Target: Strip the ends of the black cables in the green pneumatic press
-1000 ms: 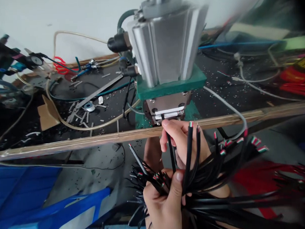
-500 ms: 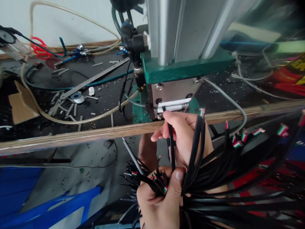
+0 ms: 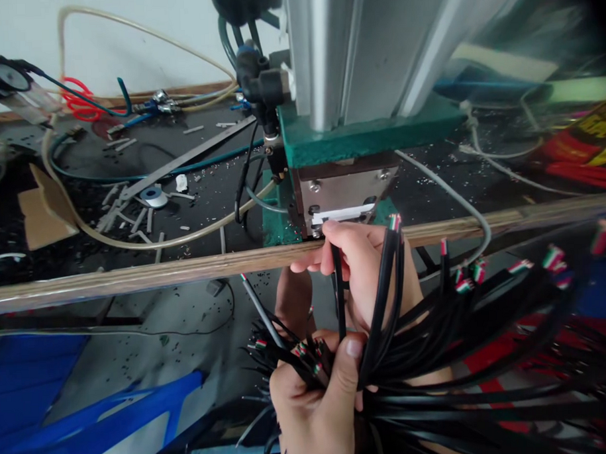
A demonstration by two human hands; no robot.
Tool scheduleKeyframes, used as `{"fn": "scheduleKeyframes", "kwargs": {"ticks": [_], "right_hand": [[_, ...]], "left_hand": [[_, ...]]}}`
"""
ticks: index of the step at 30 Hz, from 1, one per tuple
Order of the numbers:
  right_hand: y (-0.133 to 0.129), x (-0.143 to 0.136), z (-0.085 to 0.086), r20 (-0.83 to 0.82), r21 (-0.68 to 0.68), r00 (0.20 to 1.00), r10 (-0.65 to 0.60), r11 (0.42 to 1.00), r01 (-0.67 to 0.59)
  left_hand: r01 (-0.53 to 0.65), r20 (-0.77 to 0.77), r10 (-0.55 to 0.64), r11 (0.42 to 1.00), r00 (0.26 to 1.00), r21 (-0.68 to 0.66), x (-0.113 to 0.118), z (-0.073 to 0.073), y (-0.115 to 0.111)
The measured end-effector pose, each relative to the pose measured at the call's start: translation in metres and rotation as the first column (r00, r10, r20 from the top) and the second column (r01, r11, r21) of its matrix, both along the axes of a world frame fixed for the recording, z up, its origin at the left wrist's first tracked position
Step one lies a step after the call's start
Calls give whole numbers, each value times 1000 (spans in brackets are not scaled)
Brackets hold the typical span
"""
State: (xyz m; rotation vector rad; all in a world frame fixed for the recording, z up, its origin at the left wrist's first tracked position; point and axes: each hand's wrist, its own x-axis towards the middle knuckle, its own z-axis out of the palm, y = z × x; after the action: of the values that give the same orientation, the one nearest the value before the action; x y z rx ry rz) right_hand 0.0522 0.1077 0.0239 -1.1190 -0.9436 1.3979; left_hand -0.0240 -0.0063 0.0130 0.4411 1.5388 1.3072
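Observation:
Near the bottom centre my left hand (image 3: 316, 399) is closed around a thick bundle of black cables (image 3: 435, 322), its thumb pressed on top. Many cable ends show red, white and green wire tips. Higher up, my right hand (image 3: 366, 264) pinches one black cable (image 3: 340, 292) between thumb and forefinger. That cable runs up from the left hand. Its upper end is hidden by the fingertips, which are at the lower edge of the press's metal plate (image 3: 349, 195). A white strip (image 3: 343, 214) crosses the plate just above them.
The press has a green block (image 3: 369, 135) under a silver column (image 3: 356, 53). A wooden bench edge (image 3: 136, 276) runs below. Left on the bench lie a tape roll (image 3: 153, 196), cardboard (image 3: 46, 206), hoses and scraps. A blue stool (image 3: 115, 419) stands lower left.
The press's metal plate with the white strip has come down, and the gap under it where the cable end showed has closed. Both hands keep nearly the same place and grip.

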Motion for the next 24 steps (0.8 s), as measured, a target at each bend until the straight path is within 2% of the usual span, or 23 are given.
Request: {"fn": "scheduleKeyframes", "kwargs": {"ticks": [3, 6, 8, 11, 15, 18, 21, 24], "right_hand": [[-1, -1, 8, -99, 7, 995, 4, 1000, -3], [-4, 0, 16, -5, 27, 1000, -13, 1000, 13], [-6, 2, 17, 70, 33, 998, -2, 999, -1], [-9, 6, 15, 124, 64, 992, 36, 997, -44], [-13, 14, 6, 160, 273, 983, 84, 954, -126], [-17, 22, 2, 136, 383, 985, 105, 911, -150], [-21, 28, 3, 98, 411, 983, 153, 893, -180], [-23, 30, 1, 37, 354, 964, 262, 899, -258]], "left_hand": [[24, 41, -25, 1000, 999, 16, -1, -5, -1], [-83, 110, 81, 996, 991, 13, 4, -5, 1], [-112, 154, 105, 993, 983, 38, 9, -6, 3], [-96, 166, 78, 990, 983, 105, 15, -14, 2], [-154, 147, 137, 981, 980, 114, 20, -33, -7], [-216, 151, 199, 970, 968, 111, 25, -41, -12], [-223, 167, 201, 967, 965, 122, 30, -42, -14], [-256, 194, 231, 960, 953, 112, 33, -39, -12]]}}
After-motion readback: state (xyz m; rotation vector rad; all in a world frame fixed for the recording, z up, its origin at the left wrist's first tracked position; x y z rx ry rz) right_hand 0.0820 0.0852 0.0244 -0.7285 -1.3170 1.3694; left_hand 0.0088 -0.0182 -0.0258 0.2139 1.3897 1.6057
